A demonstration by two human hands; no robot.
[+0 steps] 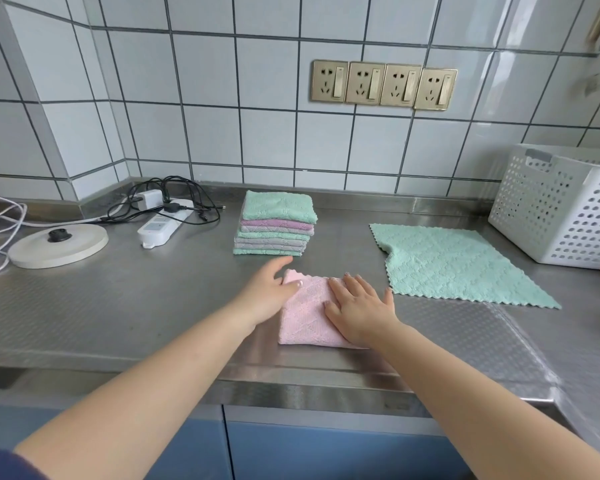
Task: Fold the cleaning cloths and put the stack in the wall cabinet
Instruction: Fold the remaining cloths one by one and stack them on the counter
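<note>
- Steel tabletop (125, 306) under a white tiled wall (257, 126).
- Left hand (269, 294) and right hand (359, 311) lie flat, fingers spread, on the folded pink cloth (303, 318).
- Folded stack (276, 225) lies beyond the left hand; green cloth (454, 263) lies spread right of the right hand.

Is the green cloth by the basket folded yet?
No, the green cloth lies spread open on the counter, beside the basket.

The tabletop (118, 306) is bare across its left front. The cloth stack (276, 225) stands at the rear centre, with an open lane between it and the spread green cloth (458, 265). The white basket (565, 206) blocks the right rear. The kettle base (59, 244), power strip (163, 223) and cables (174, 199) crowd the left rear corner.
</note>
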